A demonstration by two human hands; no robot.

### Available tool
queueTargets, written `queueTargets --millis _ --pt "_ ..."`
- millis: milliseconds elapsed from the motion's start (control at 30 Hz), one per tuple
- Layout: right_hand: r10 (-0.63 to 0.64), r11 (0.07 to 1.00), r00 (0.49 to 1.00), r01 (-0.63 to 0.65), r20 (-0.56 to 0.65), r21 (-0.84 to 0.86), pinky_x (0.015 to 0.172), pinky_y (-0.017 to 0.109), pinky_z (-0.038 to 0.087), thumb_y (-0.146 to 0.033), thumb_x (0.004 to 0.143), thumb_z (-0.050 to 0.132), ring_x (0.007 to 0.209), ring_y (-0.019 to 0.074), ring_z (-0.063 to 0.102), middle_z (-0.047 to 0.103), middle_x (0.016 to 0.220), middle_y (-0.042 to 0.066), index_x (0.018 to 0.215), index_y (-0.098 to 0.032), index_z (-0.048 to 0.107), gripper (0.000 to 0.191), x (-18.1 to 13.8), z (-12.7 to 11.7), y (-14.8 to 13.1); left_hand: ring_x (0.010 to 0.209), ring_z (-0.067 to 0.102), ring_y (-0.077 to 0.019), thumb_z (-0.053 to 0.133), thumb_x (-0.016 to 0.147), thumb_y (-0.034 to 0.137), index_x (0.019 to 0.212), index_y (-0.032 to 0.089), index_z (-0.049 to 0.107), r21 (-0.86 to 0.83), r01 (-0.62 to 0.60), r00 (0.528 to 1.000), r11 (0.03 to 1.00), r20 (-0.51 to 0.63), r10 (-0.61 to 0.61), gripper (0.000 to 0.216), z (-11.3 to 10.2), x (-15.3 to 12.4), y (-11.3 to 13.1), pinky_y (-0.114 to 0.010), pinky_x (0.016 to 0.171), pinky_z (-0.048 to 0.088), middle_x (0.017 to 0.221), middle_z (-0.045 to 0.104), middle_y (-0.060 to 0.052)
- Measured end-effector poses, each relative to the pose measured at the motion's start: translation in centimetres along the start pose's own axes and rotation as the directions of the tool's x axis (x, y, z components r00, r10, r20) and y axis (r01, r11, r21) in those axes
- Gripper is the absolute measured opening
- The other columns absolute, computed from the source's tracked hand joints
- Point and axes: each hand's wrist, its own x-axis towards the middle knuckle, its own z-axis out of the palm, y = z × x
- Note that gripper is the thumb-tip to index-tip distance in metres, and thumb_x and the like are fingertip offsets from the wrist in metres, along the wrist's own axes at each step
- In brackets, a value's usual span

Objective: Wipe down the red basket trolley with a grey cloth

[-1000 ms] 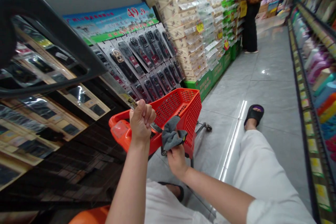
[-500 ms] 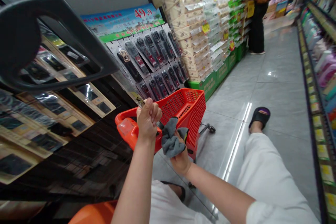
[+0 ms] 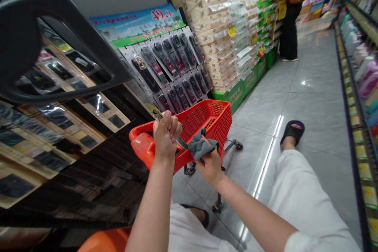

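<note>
My left hand [image 3: 167,134] is closed in a fist round a long, thin packaged item [image 3: 155,112] that sticks out above and below the fist. My right hand [image 3: 210,164] is shut on a grey cloth [image 3: 201,146] and presses it against the lower end of that item. Both hands are in front of a red plastic shopping cart [image 3: 217,119] on wheels. My legs in white trousers stretch out below, one foot in a black sandal [image 3: 292,130].
A dark rack of packaged goods [image 3: 169,67] fills the left side, with stacked cartons [image 3: 215,27] beyond it. Shelves of colourful products [image 3: 362,71] line the right. Another person [image 3: 291,15] stands far down the grey tiled aisle. An orange object [image 3: 103,242] lies at the bottom.
My right hand has slid the grey cloth up and to the right along the item. The left fist has stayed almost in place.
</note>
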Motion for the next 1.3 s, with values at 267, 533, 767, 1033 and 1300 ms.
queueTargets --millis 267,533,767,1033,1300 --pt "0.168 0.978 0.982 -0.155 0.088 -0.138 0.086 0.037 0.044 -0.024 0.087 0.051 0.094 0.0263 0.058 0.065 0.092 0.010 0.088 -0.018 0.070 0.021 3.5 -1.9 -1.0 0.029 0.019 -0.0014 0.074 0.074 0.044 0.053 0.019 0.031 0.001 -0.001 1.000 1.000 0.001 0.001 0.054 0.1 0.0 0.0 -0.017 0.031 0.014 0.039 0.026 0.010" --pt "0.151 0.986 0.988 -0.150 0.017 -0.070 0.094 0.039 0.044 -0.023 0.090 0.047 0.103 0.0264 0.058 0.066 0.104 0.013 0.100 -0.016 0.069 0.025 4.2 -2.3 2.0 0.028 0.020 -0.0011 0.075 0.073 0.044 0.051 0.018 0.032 0.007 -0.015 1.000 1.000 0.019 0.015 0.055 0.1 -0.1 0.0 -0.016 0.031 0.014 0.037 0.027 0.010" --pt "0.074 0.992 0.997 -0.070 -0.032 0.103 0.100 0.042 0.043 -0.022 0.092 0.044 0.112 0.0253 0.056 0.065 0.109 0.010 0.110 -0.021 0.065 0.027 1.6 -0.1 -2.8 0.028 0.020 -0.0014 0.075 0.073 0.043 0.050 0.018 0.033 -0.004 -0.016 1.000 1.000 0.008 0.016 0.054 0.2 -0.1 0.1 -0.016 0.031 0.015 0.037 0.026 0.010" --pt "0.055 0.998 0.982 -0.046 -0.178 0.052 0.095 0.039 0.046 -0.013 0.082 0.039 0.102 0.0208 0.058 0.064 0.104 0.006 0.112 -0.024 0.060 0.038 -7.3 3.7 2.4 0.028 0.019 -0.0014 0.074 0.074 0.043 0.049 0.018 0.033 0.010 -0.031 0.999 0.999 0.011 0.031 0.054 0.3 -0.1 0.0 -0.017 0.031 0.014 0.036 0.026 0.010" --pt "0.267 0.959 0.950 -0.246 -0.163 0.138 0.101 0.043 0.040 -0.015 0.081 0.045 0.108 0.0242 0.055 0.064 0.107 0.008 0.112 -0.022 0.062 0.036 -7.4 6.2 1.3 0.028 0.018 -0.0015 0.075 0.073 0.042 0.049 0.018 0.033 0.016 -0.046 0.999 0.999 0.007 0.046 0.055 0.6 0.0 -0.1 -0.018 0.031 0.011 0.036 0.025 0.010"
